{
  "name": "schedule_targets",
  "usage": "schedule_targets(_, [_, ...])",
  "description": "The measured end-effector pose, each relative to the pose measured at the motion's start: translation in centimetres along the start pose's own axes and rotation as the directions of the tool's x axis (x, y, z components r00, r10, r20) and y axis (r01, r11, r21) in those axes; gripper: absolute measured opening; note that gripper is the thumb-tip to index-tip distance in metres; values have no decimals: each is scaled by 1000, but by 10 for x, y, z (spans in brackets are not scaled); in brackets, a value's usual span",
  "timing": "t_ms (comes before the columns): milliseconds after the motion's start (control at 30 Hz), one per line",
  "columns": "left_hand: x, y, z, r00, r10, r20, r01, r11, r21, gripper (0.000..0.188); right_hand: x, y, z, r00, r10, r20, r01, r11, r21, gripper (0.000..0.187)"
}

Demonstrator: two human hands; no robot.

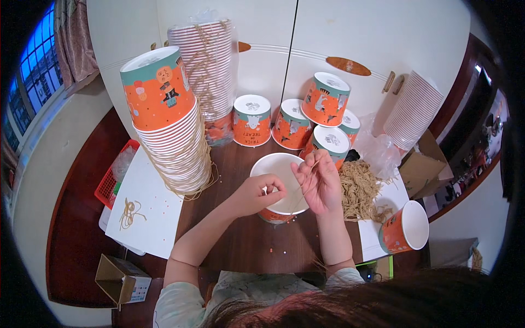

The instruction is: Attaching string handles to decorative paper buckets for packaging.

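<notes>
In front of me an orange paper bucket (268, 165) stands mouth up on the brown table, its white inside showing. My left hand (256, 192) hovers over its near left rim with the fingers curled into a pinch; what they hold is too small to make out. Over the right side of the rim is my right hand (321, 183), thumb and forefinger pinched on a thin tan cord (315, 163). Fine strands seem to hang between the hands across the bucket's mouth. Just right of that hand lies a heap of tan cords (361, 191).
A tall stack of upturned buckets (174, 143), strung with cords, stands at left, with a bagged stack (208, 60) behind. Several upturned buckets (252, 121) line the back. At right are a tipped bucket (395, 232), a white stack (414, 109) and a cardboard box (424, 167).
</notes>
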State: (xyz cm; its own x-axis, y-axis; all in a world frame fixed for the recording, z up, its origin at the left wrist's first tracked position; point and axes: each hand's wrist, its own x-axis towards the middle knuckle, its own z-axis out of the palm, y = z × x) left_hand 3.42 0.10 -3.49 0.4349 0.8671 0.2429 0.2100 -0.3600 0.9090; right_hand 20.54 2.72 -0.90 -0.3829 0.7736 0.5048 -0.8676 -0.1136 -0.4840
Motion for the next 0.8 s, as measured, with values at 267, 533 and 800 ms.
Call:
schedule_targets(267, [1,3,17,988,152,-28,-147,980,131,18,0,3,4,1000,-18,12,17,998,67,13])
schedule_targets(533, [0,2,-1,996,40,-81,-28,990,138,18,3,-11,-8,995,-99,6,98,991,92,13])
schedule_targets(800, [-2,7,-16,991,-84,-104,90,995,52,17,5,-17,-8,988,-126,-85,130,991,38,12])
